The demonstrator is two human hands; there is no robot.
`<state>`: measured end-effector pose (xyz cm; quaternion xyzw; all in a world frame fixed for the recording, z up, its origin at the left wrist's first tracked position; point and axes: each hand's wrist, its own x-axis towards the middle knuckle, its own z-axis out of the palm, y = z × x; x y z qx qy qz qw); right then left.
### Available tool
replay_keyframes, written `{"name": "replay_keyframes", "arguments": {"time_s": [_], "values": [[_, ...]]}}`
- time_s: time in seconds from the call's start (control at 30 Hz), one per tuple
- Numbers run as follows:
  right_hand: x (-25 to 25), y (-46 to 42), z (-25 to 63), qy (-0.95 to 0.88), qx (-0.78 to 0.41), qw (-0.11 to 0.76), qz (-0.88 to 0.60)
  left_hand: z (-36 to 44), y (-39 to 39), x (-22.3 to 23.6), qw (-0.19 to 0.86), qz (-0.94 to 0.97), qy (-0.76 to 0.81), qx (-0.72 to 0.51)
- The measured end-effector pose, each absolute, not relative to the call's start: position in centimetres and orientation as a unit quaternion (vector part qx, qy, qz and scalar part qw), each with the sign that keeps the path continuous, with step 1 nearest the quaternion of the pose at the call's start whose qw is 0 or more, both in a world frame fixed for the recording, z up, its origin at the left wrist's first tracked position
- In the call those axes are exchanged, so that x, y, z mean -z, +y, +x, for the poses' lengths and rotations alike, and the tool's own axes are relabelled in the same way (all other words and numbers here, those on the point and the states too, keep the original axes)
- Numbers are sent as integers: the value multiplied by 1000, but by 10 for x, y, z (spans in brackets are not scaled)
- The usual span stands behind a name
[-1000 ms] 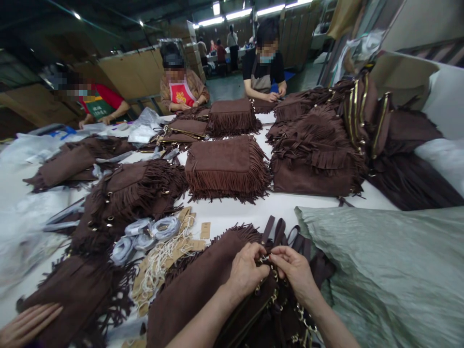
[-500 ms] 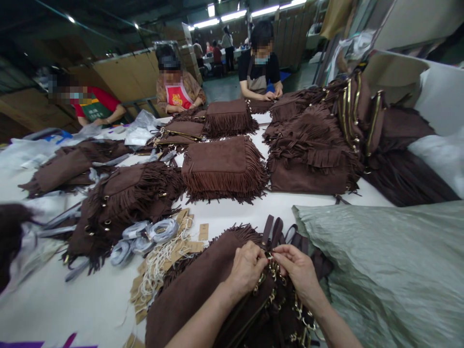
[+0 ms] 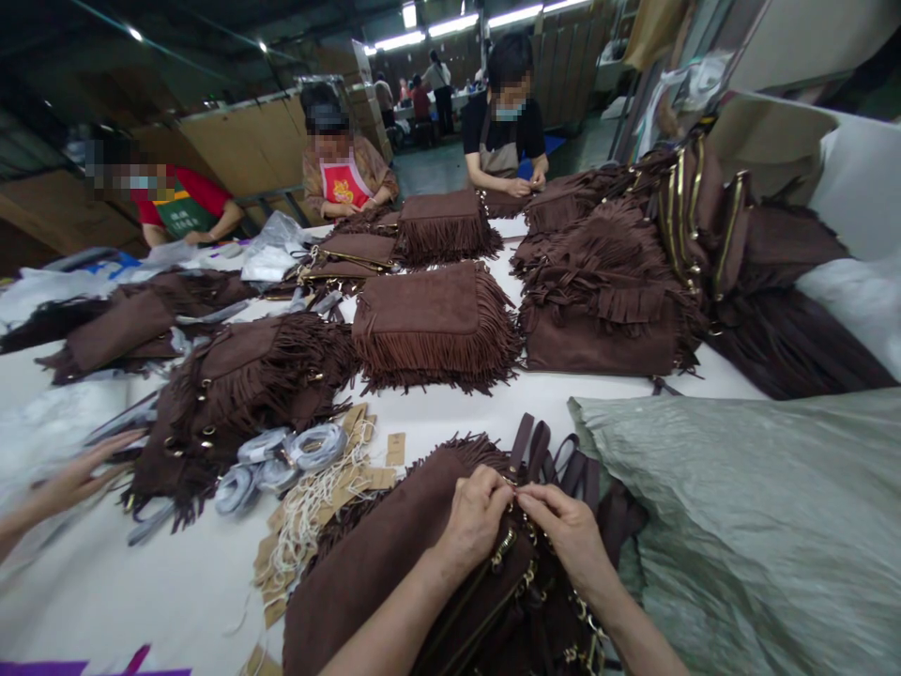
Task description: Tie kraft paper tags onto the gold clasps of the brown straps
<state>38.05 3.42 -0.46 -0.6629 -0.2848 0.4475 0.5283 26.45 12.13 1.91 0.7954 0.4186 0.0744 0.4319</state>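
Note:
Both hands meet at the top edge of a dark brown fringed bag (image 3: 380,554) lying in front of me. My left hand (image 3: 473,514) is closed, its thumb and finger pinching a small gold metal fitting (image 3: 510,483) there. The fingertips of my right hand (image 3: 563,528) are pressed together on the same fitting, which they mostly hide. Just beyond stand brown strap loops (image 3: 539,446). Below my hands, more brown bags with zips and gold clasps (image 3: 525,577) are layered.
Left of the bag lie tan tags with white strings (image 3: 328,498) and wrapped grey coils (image 3: 316,448). Fringed bags (image 3: 426,305) are piled across the white table (image 3: 175,596). A greenish plastic sheet (image 3: 746,488) covers the right. A co-worker's hand (image 3: 84,474) reaches in from the left; several people sit opposite.
My hands have drawn closer together over the fitting, the right shifting slightly left. A co-worker's hand has come in at the left, and a dark bag there has moved farther back.

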Motion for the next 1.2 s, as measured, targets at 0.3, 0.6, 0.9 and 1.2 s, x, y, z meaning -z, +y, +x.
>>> {"name": "replay_keyframes", "arguments": {"time_s": [0.3, 0.6, 0.9, 1.2], "values": [[9, 34, 374, -238, -464, 544, -657, 268, 119, -19, 285, 851, 440, 13], [7, 35, 373, -231, -470, 540, -659, 264, 120, -17, 366, 822, 434, -38], [6, 35, 372, -218, -471, 550, -654, 261, 120, -14, 417, 802, 422, -72], [6, 33, 372, -198, -489, 554, -644, 259, 122, -23, 455, 783, 416, -75]]}}
